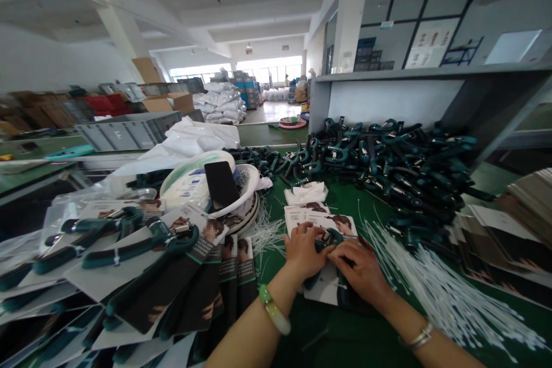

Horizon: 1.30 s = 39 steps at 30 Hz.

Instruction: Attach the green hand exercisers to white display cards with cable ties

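Note:
On a printed card (pixel 322 292) in front of me lies a dark teal tool (pixel 333 237) with a curved end, mostly covered by my hands. My left hand (pixel 305 253) bends over the tool and card, its fingers gripping them. Thumb and fingers of my right hand (pixel 361 271) are pinched together close to my left fingertips; what is between them is hidden. Loose white cable ties (pixel 448 293) spread to the right of my right hand, and more cable ties (pixel 269 233) lie left of the card.
A large heap of teal tools (pixel 388 161) fills the back right, below a grey shelf (pixel 431 72). At left, tools tied onto cards (pixel 142 276) are stacked. A phone (pixel 221 184) rests on a white basket (pixel 248 184). More cards (pixel 500 241) stand at far right.

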Motion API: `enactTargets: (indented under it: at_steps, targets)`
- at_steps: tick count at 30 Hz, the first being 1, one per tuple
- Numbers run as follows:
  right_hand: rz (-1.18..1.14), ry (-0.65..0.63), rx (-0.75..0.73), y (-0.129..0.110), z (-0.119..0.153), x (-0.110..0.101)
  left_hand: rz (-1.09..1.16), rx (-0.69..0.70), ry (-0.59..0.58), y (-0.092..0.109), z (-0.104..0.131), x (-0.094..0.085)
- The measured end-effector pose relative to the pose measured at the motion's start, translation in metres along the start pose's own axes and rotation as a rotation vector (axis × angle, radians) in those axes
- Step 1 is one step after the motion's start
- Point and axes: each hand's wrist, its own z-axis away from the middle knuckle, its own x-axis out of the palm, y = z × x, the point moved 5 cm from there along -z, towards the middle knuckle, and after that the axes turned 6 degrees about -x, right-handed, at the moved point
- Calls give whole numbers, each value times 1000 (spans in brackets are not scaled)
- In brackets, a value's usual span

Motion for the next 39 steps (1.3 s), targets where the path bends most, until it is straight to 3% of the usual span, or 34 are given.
enactTargets:
  at_steps: [4, 10, 13, 17, 22, 23, 25, 28, 33, 39]
  targets:
    - [-67, 40, 138, 9, 3, 1, 19, 63, -106, 0, -3, 2]
    - [-30, 27, -21, -5, 5, 0, -69, -47, -72, 6, 2, 2]
    - [39, -88, -70, -14, 4, -2, -67, -51, -54, 7, 7, 5]
    - [144, -364, -38, -28, 6, -9, -22, -17, 9, 4, 10, -3]
    - [411, -566, -28, -49, 12, -11, 142, -126, 347, -28, 29, -33]
    - [472, -578, -34, -51, 13, -9, 216, -173, 340, -38, 35, -31]
    - [577, -597, -62, -55, 13, -2, 396, -252, 211, -58, 48, -19]
    - [670, -589, -122, -60, 10, 7, 514, -234, 87, -71, 64, -2]
    - [600, -516, -165, -62, 2, 11, 434, -119, 163, -58, 71, -3]
    - [178, -238, 120, -43, 7, 12, 328, 24, 151, -34, 70, -6]
